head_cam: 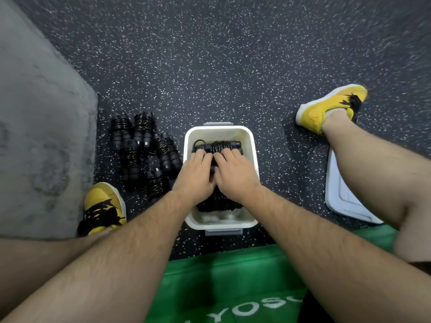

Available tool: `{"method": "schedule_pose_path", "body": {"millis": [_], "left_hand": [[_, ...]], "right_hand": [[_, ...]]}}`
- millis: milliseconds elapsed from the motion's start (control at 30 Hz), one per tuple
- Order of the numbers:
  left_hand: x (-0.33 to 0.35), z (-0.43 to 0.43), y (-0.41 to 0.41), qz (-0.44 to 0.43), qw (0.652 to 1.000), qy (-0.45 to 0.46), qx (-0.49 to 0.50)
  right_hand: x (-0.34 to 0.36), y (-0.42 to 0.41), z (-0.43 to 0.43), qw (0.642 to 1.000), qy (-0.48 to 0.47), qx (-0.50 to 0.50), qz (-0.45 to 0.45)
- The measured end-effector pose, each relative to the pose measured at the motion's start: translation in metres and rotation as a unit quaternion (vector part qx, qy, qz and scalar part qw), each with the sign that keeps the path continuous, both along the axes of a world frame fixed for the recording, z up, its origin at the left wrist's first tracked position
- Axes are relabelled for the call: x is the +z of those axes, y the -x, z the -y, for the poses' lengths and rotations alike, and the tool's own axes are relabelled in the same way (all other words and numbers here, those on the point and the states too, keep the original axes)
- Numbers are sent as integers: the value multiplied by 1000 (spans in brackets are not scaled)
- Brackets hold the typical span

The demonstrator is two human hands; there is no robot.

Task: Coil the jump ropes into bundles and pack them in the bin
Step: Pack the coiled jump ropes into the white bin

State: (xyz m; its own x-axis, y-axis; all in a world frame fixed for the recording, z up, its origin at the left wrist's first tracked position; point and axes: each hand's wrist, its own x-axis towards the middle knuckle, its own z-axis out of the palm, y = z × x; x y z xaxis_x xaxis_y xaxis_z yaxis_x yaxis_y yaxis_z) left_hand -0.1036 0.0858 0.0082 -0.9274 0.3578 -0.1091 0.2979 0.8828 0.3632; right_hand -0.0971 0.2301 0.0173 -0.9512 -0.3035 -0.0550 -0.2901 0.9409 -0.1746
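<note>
— Left of centre, a heap of coiled bundles (144, 150) lies on the floor, just beside the bin (186, 145).

— And the hands?

— In the bin, mid-frame. The left hand (196, 173) and the right hand (233, 173) are side by side, each grip wide, fingers flat, pressing on the packed bundles (221, 145).

— What could go wrong?

— Springy cord, I'd say. Ease off and the coils may unwind; one loop (198, 143) already stands up. Stack too high and the lid (345, 194), lying at the right, may not close.
</note>
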Motion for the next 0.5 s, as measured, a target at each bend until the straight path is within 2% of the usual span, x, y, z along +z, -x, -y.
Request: {"method": "schedule_pose_path", "body": {"millis": [167,333,400,500], "left_hand": [[15,30,1,-36,998,-9,50],[12,69,-5,-39,993,31,106],[5,84,-10,-9,987,63,146],[-10,99,-19,104,963,54,243]], "right_hand": [[9,15,31,996,6,65,-58],[7,26,73,991,2,129,-45],[5,30,90,986,-8,165,-27],[-2,29,110,982,-29,185,27]]}}
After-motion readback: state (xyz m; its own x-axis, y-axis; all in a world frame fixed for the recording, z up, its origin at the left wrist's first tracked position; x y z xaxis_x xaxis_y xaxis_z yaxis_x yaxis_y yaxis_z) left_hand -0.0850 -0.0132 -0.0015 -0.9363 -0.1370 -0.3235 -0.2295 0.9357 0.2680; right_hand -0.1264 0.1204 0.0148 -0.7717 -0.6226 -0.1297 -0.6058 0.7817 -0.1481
